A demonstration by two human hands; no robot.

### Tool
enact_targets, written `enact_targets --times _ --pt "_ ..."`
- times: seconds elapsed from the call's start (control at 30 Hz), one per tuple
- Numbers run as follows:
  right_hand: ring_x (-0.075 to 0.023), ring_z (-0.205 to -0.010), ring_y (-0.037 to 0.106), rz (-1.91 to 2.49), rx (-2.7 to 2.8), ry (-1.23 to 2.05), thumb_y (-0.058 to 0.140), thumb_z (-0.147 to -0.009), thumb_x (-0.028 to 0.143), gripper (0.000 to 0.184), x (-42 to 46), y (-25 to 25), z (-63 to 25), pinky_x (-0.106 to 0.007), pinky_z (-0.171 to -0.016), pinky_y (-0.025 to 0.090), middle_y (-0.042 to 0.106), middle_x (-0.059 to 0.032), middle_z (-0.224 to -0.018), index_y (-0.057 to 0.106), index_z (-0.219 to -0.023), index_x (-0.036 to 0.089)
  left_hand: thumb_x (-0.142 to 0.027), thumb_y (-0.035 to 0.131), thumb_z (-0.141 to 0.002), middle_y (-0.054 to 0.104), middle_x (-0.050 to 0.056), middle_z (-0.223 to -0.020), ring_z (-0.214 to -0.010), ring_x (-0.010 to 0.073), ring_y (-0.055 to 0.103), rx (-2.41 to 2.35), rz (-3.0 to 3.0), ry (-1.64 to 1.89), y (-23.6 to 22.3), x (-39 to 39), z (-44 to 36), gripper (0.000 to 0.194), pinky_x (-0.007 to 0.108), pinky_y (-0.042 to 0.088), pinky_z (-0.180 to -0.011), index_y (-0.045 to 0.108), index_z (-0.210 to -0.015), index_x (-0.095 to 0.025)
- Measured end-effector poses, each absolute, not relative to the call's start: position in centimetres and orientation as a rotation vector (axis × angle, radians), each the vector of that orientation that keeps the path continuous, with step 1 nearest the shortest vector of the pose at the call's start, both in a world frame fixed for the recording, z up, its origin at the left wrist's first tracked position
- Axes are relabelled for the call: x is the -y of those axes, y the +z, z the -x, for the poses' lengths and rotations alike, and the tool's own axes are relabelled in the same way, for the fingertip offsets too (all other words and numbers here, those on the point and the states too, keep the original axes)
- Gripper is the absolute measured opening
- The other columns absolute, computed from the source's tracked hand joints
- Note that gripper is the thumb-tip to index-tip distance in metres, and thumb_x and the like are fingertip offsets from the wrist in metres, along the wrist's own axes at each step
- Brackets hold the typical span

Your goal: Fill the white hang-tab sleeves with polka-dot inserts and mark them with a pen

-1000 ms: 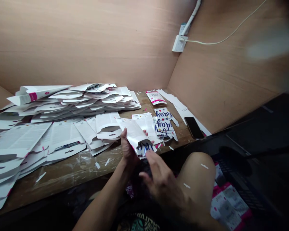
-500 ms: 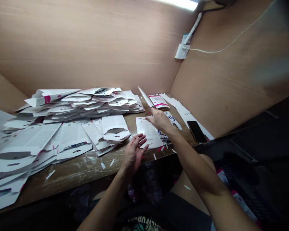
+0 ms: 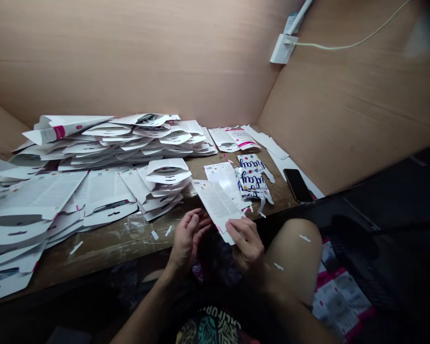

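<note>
Hang-tab envelope (image 3: 219, 136) newly down, twelve o'clock; printed envelope (image 3: 220, 203) up!
Right hand (image 3: 249, 243) pinches its near end; left hand (image 3: 185, 240) empty, half-open.

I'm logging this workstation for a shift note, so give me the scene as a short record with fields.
Left hand: left hand half open, nothing visible in it
Right hand: right hand gripping the near end of a white sleeve
Left side of table: piled white packets
Beyond the hands: blue-lettered pieces
Right edge: dark phone
Far corner: pink-and-white packet
On leg: two white scraps
</note>
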State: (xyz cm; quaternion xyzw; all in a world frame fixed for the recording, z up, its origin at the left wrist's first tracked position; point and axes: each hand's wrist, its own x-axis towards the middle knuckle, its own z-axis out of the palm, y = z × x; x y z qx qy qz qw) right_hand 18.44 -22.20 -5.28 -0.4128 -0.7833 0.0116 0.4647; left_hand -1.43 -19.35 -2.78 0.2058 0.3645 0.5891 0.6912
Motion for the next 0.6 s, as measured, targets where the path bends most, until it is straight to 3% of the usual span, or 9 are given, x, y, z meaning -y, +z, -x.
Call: enact_targets --times 0.13,0.27,0.4,0.5,0.6 --pt "-0.0297 -0.113 0.067 0.923 1.932 0.137 0.056 -0.096 0.001 0.066 22.9 -3.2 -16.3 -0.060 -0.107 0.052 0.073 -0.0121 -0.122 0.056 -0.155 0.031 -0.072 0.080 -0.080 0.076 0.018 -0.124 -0.124 0.0411 0.069 -0.416 -0.292 1.034 -3.1 18.1 -0.5 0.078 0.053 0.050 -0.112 0.069 -0.132 -0.015" --pt "-0.0275 -0.114 0.066 0.850 1.915 0.307 0.057 -0.098 0.001 0.059 22.6 -3.0 -15.8 -0.049 -0.098 0.059 0.071 -0.0114 -0.122 0.060 -0.149 0.030 -0.082 0.075 -0.076 0.075 0.023 -0.127 -0.127 0.0466 0.067 -0.283 -0.210 0.988 -3.2 16.6 -1.2 0.097 0.058 0.048 -0.113 0.064 -0.140 -0.010" --pt "-0.0255 -0.102 0.065 0.813 1.929 0.338 0.055 -0.098 0.000 0.048 22.5 -3.3 -16.7 -0.043 -0.086 0.060 0.072 -0.0102 -0.111 0.065 -0.138 0.026 -0.081 0.072 -0.080 0.076 0.026 -0.123 -0.122 0.0463 0.069 -0.275 -0.197 0.999 -3.2 16.0 -1.5 0.096 0.058 0.050 -0.110 0.065 -0.138 -0.005" --pt "-0.0226 -0.083 0.057 0.810 1.902 0.292 0.058 -0.096 0.000 0.030 22.9 -3.3 -17.3 -0.038 -0.073 0.053 0.066 -0.0059 -0.089 0.069 -0.111 0.024 -0.081 0.072 -0.081 0.077 0.026 -0.118 -0.120 0.0462 0.070 -0.297 -0.214 0.982 -3.1 16.0 -1.6 0.096 0.058 0.051 -0.109 0.067 -0.134 -0.002" --pt "-0.0200 -0.077 0.053 0.806 1.821 0.425 0.062 -0.097 0.005 0.020 22.8 -3.0 -17.6 -0.034 -0.069 0.046 0.058 -0.0026 -0.079 0.064 -0.088 0.023 -0.080 0.075 -0.079 0.077 0.026 -0.115 -0.120 0.0461 0.070 -0.306 -0.229 0.979 -3.3 16.3 -1.5 0.094 0.058 0.051 -0.109 0.068 -0.133 -0.002"
